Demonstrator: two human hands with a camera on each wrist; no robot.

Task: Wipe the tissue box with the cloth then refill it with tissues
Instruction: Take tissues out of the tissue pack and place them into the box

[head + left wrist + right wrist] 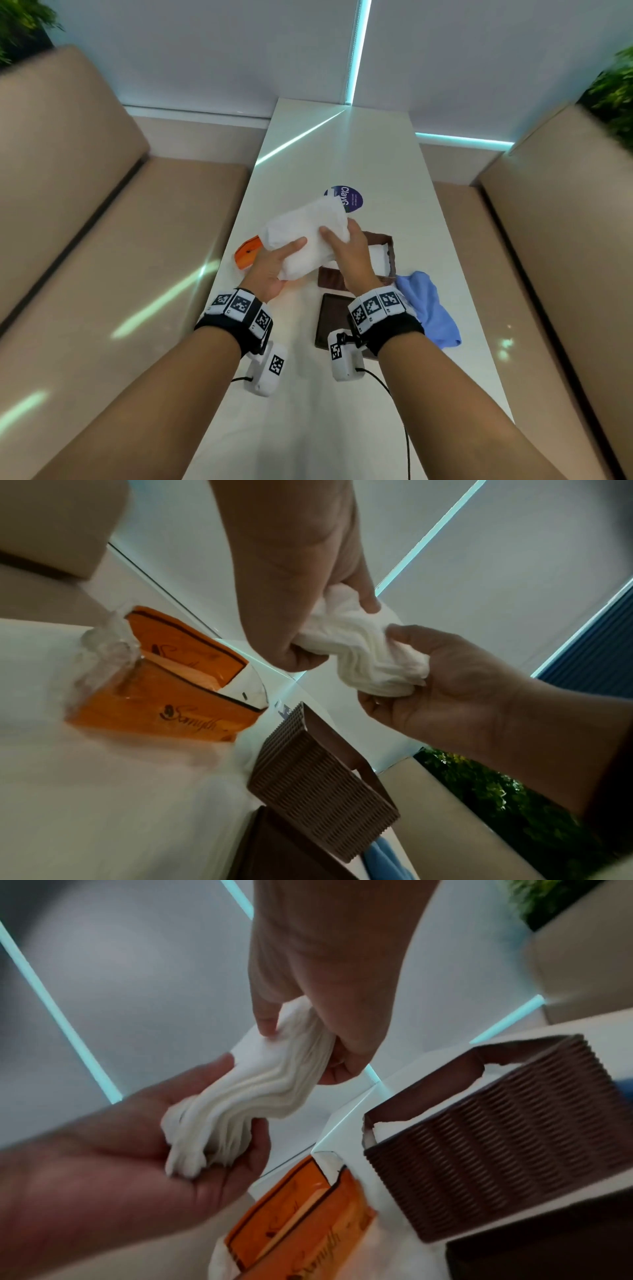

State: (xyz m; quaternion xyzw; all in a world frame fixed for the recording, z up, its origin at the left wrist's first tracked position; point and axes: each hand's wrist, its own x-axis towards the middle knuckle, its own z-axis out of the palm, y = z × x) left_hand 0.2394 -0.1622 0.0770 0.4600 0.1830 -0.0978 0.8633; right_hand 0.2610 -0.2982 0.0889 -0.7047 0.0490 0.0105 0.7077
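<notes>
Both hands hold a thick stack of white tissues [308, 229] in the air above the table. My left hand [287, 260] grips the stack's near-left end, thumb on top. My right hand [339, 246] pinches its right side. In the left wrist view the tissues [363, 653] bend in a wave between the left hand [335, 631] and the right hand [394, 666]. The brown ribbed tissue box [388, 260] stands open below the right hand, with some white tissues inside. The blue cloth [428, 305] lies crumpled to the right of the box.
An opened orange tissue pack [248, 255] lies left of the hands on the white table [342, 137]. A dark flat lid [334, 320] rests near the right wrist. A purple round sticker [352, 198] sits beyond the tissues. Beige benches flank the table.
</notes>
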